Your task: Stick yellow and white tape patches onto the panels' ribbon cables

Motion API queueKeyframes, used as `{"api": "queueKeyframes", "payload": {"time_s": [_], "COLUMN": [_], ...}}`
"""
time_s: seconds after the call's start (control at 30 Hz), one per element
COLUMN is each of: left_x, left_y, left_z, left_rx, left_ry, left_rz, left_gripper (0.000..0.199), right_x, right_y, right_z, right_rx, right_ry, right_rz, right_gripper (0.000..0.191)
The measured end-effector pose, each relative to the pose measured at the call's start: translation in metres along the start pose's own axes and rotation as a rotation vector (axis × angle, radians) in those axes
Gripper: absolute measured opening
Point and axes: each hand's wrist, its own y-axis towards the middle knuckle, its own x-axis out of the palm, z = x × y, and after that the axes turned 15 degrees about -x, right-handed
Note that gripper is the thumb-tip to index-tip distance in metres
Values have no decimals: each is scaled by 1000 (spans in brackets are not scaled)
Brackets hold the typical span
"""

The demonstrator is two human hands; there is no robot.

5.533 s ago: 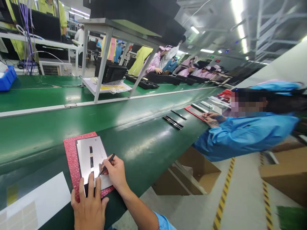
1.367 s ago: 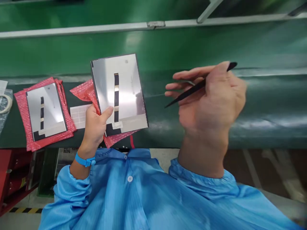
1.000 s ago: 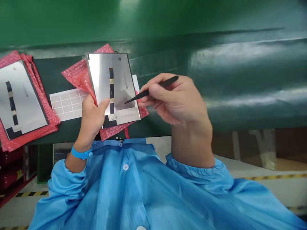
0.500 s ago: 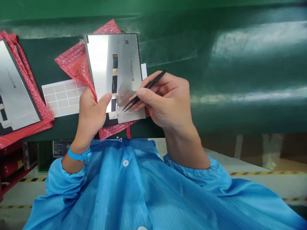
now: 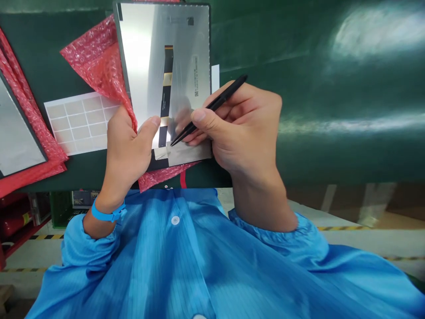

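LCD panel (image 5: 142,66): pinched with red bubble wrap (image 5: 102,66) in left hand (image 5: 128,146), partly beneath right hand (image 5: 245,128). Black tweezers (image 5: 221,100) gripped in right hand, tips nearly together near flex cable (image 5: 166,99); contact unclear. Could scratch panel or snag cable by slipping.

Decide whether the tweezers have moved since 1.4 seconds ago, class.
Yes: the tweezers have moved left, towards the label sheet on the bench; their tips went from right of the panel to over its lower part.
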Motion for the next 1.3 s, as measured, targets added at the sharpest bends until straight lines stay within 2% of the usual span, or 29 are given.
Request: {"api": "queueKeyframes", "payload": {"time_s": [0.27,0.43,0.87,1.0,1.2,1.3], "left_x": [0,0,0,-1,-3,-4], "left_y": [-4,-3,-6,-7,-9,-10], "left_z": [6,5,6,6,8,9], "left_rx": [24,28,5,0,51,27], "left_ry": [41,35,-19,-10,29,60], "left_rz": [23,25,-2,-4,14,31], "left_gripper": [9,8,23,26,15,15], "right_x": [2,5,7,7,4,1], "right_y": [1,1,-22,-25,-33,-36], "right_z": [-6,-9,-4,-4,-2,2], "right_rx": [30,-3,-60,-106,-173,-272], "right_ry": [-58,-75,-183,-177,-202,-266], "right_rz": [-36,-30,85,103,92,70], "right_gripper": [37,41,50,43,33,26]}}
